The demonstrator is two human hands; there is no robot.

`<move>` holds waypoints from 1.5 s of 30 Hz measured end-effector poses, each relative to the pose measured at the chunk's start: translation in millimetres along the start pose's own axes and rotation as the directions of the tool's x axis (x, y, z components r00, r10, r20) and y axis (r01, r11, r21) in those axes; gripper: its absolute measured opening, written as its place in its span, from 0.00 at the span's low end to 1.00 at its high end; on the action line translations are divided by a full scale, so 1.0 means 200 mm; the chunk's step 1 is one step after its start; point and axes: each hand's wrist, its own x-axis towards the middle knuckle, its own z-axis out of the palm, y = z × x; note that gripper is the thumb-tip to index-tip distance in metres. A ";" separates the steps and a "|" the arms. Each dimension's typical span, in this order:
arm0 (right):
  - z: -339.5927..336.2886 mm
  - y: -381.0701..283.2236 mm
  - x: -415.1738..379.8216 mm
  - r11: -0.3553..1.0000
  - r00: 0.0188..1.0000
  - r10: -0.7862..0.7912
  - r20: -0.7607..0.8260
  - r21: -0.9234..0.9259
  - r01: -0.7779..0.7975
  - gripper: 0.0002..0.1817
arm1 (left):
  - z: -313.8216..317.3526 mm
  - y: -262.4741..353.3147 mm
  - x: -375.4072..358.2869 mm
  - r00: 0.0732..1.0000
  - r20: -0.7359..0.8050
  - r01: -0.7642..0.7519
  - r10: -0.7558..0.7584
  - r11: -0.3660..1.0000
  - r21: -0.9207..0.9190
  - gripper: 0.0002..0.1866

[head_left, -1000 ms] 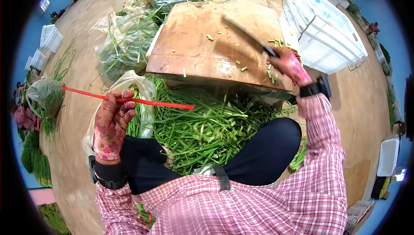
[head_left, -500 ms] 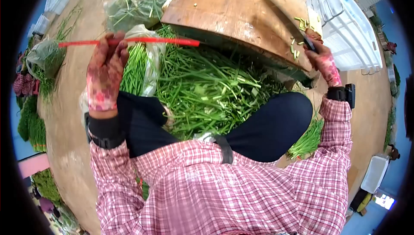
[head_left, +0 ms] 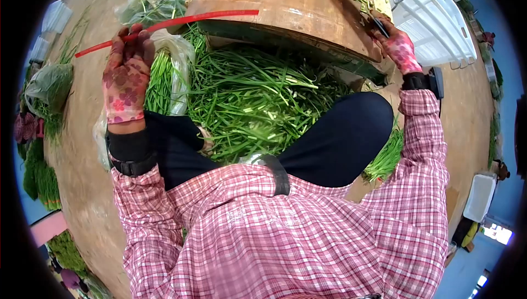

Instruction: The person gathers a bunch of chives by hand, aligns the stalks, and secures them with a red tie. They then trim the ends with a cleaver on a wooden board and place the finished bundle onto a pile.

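Note:
My left hand (head_left: 126, 77), in a flowered pink glove, pinches a long thin red strip (head_left: 206, 17) between its fingertips. The strip curves to the right until its end lies over the edge of the wooden table (head_left: 274, 0). At the table's right side, my right hand (head_left: 396, 46), gloved alike, is closed around the dark handle of a knife (head_left: 348, 8). The blade is tilted low over the wood. Short pale-green cut pieces (head_left: 363, 6) lie beside the blade, near a pale block-like thing (head_left: 381, 1).
Loose green stalks (head_left: 247, 101) are heaped between my knees under the table edge. Plastic-wrapped bunches (head_left: 160, 79) stand at left, with a bag of greens (head_left: 50, 85) farther out. White plastic crates (head_left: 422, 19) are at the right. A bunch (head_left: 387, 156) lies by my right knee.
The red strip has swung upward on its right end and now bows over the table edge. My right hand and knife have shifted toward the table's far right, by the cut pieces. The view has tilted slightly.

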 end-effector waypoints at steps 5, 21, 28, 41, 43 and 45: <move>0.08 -0.18 -0.17 0.933 0.959 -0.270 0.089 0.269 0.238 0.17 | -0.11 -0.01 -0.03 0.999 -0.006 0.039 -0.040 0.992 -0.119 0.15; 0.18 -0.09 -0.28 0.665 0.747 -0.157 0.645 0.629 -0.403 0.10 | -0.03 -0.10 0.02 0.994 0.041 0.105 -0.099 0.972 -0.211 0.16; 0.02 -0.17 -0.27 0.929 0.804 -0.174 0.568 0.365 -0.057 0.23 | 0.00 -0.15 0.04 0.989 0.101 0.132 -0.107 0.949 -0.287 0.15; -0.22 -0.72 -0.26 -0.466 0.910 -0.400 -0.107 0.879 -0.102 0.17 | 0.50 -0.62 0.05 0.937 0.310 0.310 -0.161 0.792 -0.526 0.11; -0.21 -0.62 -0.24 -0.367 0.954 -0.296 -0.058 0.929 -0.057 0.23 | 0.45 -0.61 0.09 0.959 0.246 0.252 -0.139 0.814 -0.524 0.09; -0.21 -0.54 -0.26 -0.325 0.937 -0.346 -0.045 0.943 -0.075 0.20 | 0.35 -0.57 0.13 0.970 0.206 0.222 -0.128 0.811 -0.542 0.09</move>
